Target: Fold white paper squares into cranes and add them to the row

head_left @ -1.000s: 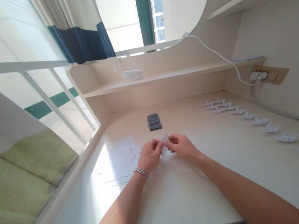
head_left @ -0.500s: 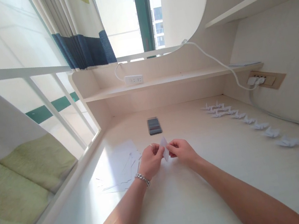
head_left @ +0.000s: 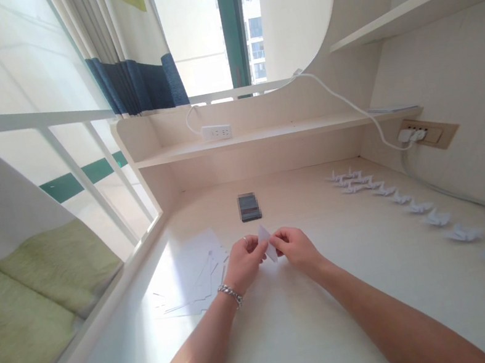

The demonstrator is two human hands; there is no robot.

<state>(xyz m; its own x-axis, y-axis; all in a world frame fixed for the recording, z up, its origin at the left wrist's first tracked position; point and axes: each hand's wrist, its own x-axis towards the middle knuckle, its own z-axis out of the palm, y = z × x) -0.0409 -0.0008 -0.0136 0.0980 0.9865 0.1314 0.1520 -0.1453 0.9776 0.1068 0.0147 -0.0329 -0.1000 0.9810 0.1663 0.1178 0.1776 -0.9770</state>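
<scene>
Both hands, left (head_left: 244,262) and right (head_left: 296,249), pinch one small folded paper (head_left: 266,241) above the desk (head_left: 304,320). Risk: uneven finger pressure skews the crease or tears it.

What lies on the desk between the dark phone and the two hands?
Head view: only bare desk between the phone and the folded paper both hands hold.

Head cam is looking fwd and down across the desk (head_left: 297,334), hands close below, facing the window (head_left: 191,28).
</scene>
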